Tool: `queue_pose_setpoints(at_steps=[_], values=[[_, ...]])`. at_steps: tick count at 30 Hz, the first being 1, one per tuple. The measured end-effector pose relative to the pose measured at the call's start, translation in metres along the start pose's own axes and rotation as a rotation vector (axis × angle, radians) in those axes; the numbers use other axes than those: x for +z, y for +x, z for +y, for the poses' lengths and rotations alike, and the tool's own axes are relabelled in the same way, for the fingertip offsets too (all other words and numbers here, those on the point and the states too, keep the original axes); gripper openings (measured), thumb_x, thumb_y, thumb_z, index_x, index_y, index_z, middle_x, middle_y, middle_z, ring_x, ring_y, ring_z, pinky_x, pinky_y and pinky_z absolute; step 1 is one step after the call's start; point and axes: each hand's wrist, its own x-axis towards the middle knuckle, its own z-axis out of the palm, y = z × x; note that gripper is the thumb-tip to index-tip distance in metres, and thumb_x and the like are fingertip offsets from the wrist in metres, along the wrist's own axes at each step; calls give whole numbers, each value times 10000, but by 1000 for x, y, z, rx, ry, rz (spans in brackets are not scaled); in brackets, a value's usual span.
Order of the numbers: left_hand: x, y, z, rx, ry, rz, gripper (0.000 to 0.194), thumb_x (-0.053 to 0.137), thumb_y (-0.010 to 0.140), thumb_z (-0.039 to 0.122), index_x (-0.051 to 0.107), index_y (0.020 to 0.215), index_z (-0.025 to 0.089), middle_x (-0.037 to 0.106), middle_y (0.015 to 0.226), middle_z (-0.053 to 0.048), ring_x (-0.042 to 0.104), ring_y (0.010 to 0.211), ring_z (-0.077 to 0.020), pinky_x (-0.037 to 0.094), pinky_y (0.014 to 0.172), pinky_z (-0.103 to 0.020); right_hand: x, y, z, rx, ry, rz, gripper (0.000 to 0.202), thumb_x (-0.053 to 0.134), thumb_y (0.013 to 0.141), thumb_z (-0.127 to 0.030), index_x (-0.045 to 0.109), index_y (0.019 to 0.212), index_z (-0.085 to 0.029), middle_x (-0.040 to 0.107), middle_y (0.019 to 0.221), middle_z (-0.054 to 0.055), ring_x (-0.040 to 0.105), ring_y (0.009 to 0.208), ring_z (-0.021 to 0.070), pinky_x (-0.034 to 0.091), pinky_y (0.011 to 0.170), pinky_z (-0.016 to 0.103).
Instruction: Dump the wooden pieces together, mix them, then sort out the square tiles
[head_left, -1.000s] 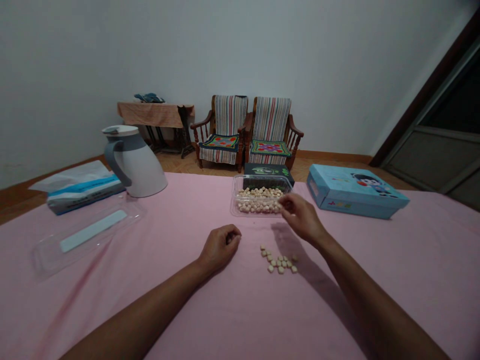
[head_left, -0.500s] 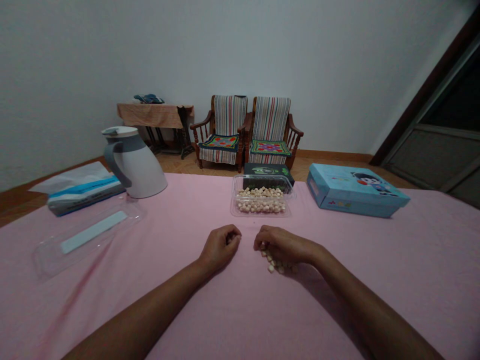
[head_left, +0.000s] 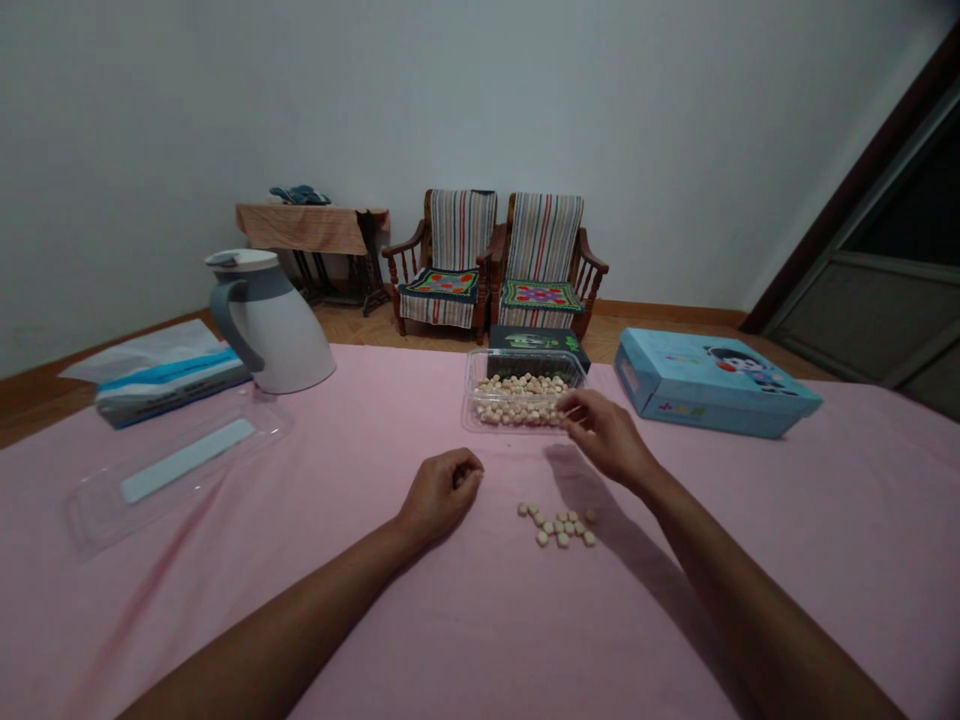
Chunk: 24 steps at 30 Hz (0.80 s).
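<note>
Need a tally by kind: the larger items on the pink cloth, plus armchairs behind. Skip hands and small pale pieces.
Boxes, black box and blue box: 2
Clear tub: 1
Flat clear plastic piece with white strip: 1
Jug: 1
Soft pack: 1
Armchairs: 2
Total: 8

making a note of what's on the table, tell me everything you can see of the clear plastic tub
The tub is see-through, shiny and roughly rectangular, with rounded corners and a rim around its open top. It stands upright on the pink cloth, just in front of the dark box. Many small pale pieces lie inside. The fingers of the right hand are at its near right corner; whether they touch it, I can't tell.
</note>
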Motion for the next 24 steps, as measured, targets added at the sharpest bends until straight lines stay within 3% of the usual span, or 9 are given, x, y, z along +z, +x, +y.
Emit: queue_pose_setpoints(at_steps=[2, 4, 6, 11, 13, 18, 24], values=[[0, 0, -1, 1, 0, -3, 134, 514, 786, 209, 630, 758, 147, 560, 609, 16, 479, 568, -103, 342, 546, -204, -4, 4, 1, 31, 112, 253, 235, 507, 771, -154, 580, 994, -170, 638, 962, 69, 614, 810, 156, 473, 692, 261], [0, 0, -1, 3, 2, -2, 133, 517, 786, 211, 630, 757, 147, 555, 604, 17, 477, 568, -103, 341, 545, -206, -5, 5, 0, 43, 159, 278, 232, 502, 782, -171, 581, 1000, -171, 649, 936, 63, 626, 807, 159, 479, 695, 266], [-1, -1, 0, 2, 4, -3, 134, 517, 787, 213, 630, 757, 147, 555, 606, 16, 478, 570, -104, 343, 547, -206, -4, 2, -2, 52, 143, 108, 178, 485, 777, -148, 606, 906, -167, 654, 816, 39, 623, 726, 147, 468, 659, 253], [0, 0, 2, -10, 10, -3, 138, 517, 792, 219, 629, 753, 148, 555, 607, 18, 471, 563, -100, 343, 541, -203, 5, -11, -13, -43, -39, -553, 170, 514, 691, -58, 632, 774, -148, 647, 741, 23, 570, 647, 118, 405, 587, 209], [0, 0, 1, -9, 9, -2, 137, 517, 793, 220, 629, 755, 149, 558, 608, 18, 474, 562, -100, 346, 541, -202, 11, -16, -17, -47, -77, -687, 175, 546, 680, -67, 640, 806, -144, 654, 758, 28, 564, 656, 118, 392, 583, 203], [0, 0, 1, -5, 6, -1, 133, 521, 786, 217, 635, 768, 152, 582, 630, 10, 501, 583, -107, 365, 558, -204, 28, -24, -29, 19, -118, -725, 146, 581, 716, -165, 627, 853, -154, 645, 790, 36, 542, 668, 124, 367, 573, 207], [-1, 0, 3, -16, -9, -6, 131, 522, 784, 217, 634, 762, 151, 574, 619, 13, 498, 576, -107, 363, 552, -204, 37, -27, -35, 37, -234, -679, 164, 571, 648, -103, 615, 792, -169, 622, 830, 35, 517, 699, 128, 326, 565, 209]])
